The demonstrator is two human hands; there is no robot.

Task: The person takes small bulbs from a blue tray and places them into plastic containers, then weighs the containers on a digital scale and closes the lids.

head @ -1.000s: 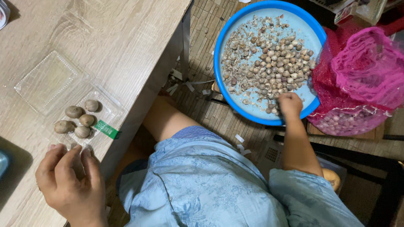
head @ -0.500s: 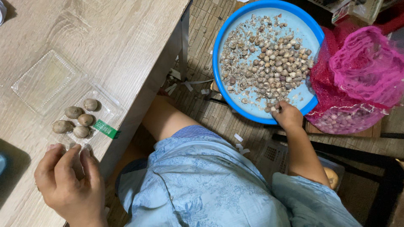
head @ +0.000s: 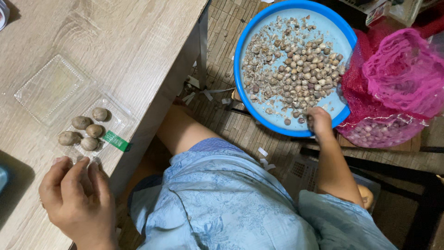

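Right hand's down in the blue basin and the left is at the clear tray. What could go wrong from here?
1. The clear tray sits close to the table edge; a nudge from the left hand could push it and its five shells off.
2. The right hand works at the blue basin's near rim, so shells could get flicked onto the floor.

A clear hinged plastic container [head: 69, 106] lies on the pale wooden table [head: 120, 41], left of the round blue plastic basin [head: 245, 92], beside which sits a pink mesh sack [head: 397, 78].

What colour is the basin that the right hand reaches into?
Blue: the round basin, rim brighter than its floor, shows in the head view, right hand inside.
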